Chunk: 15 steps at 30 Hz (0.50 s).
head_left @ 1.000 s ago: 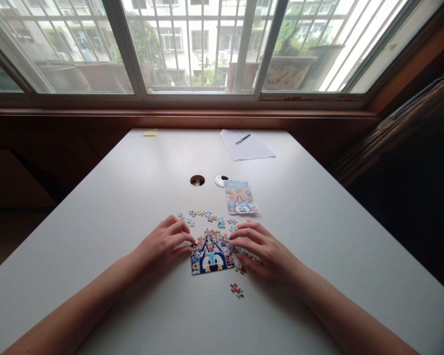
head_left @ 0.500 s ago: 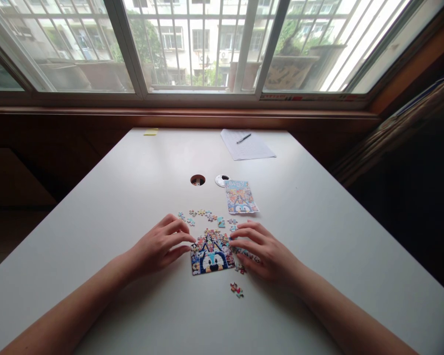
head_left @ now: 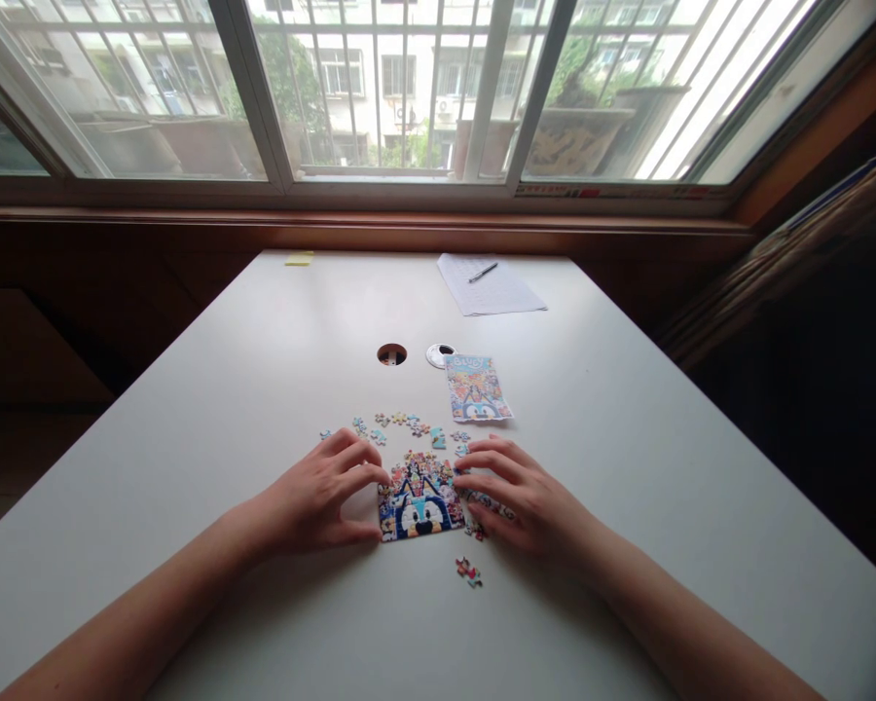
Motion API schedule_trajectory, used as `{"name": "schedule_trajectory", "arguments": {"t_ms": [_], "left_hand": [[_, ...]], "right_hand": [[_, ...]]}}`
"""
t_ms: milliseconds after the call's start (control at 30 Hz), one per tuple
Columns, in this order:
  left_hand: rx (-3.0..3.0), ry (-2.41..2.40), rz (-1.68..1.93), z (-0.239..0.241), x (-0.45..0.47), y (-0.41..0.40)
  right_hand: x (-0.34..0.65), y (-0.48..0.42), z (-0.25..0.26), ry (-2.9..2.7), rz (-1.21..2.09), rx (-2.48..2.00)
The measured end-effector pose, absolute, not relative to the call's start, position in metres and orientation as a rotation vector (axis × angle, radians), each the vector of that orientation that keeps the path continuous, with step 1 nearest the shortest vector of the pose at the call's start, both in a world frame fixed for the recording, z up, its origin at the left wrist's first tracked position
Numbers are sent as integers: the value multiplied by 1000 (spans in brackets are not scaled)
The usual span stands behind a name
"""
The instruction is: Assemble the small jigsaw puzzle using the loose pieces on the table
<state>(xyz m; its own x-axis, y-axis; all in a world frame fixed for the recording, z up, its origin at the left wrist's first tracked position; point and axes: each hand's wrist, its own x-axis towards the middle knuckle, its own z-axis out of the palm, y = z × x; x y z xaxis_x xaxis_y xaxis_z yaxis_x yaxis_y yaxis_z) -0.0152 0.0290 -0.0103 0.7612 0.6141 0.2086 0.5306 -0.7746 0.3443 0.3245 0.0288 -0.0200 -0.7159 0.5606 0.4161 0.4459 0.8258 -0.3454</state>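
A partly assembled jigsaw puzzle lies flat on the white table, with a blue cartoon dog's face along its lower half and a jagged upper edge. My left hand is at its left edge, thumb near the lower left corner and fingertips higher up, spread apart. Across from it, my right hand rests over the right edge with fingers stretched out and apart. Under and beside that hand are loose puzzle pieces, partly hidden. More loose pieces form an arc above the puzzle.
A small cluster of joined pieces lies nearer to me. Behind the puzzle is a picture sheet with the same dog. Farther back are a round table hole, a metal ring, papers with a pen, and a yellow note.
My left thumb has moved down and away from the fingers to the puzzle's lower left corner. A loose piece now shows beyond my left hand. My right hand has hardly moved.
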Motion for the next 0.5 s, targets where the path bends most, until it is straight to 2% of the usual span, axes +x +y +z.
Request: {"name": "schedule_trajectory", "arguments": {"t_ms": [500], "left_hand": [[2709, 889, 477, -10, -16, 30]], "right_hand": [[324, 28, -21, -2488, 306, -743]]}}
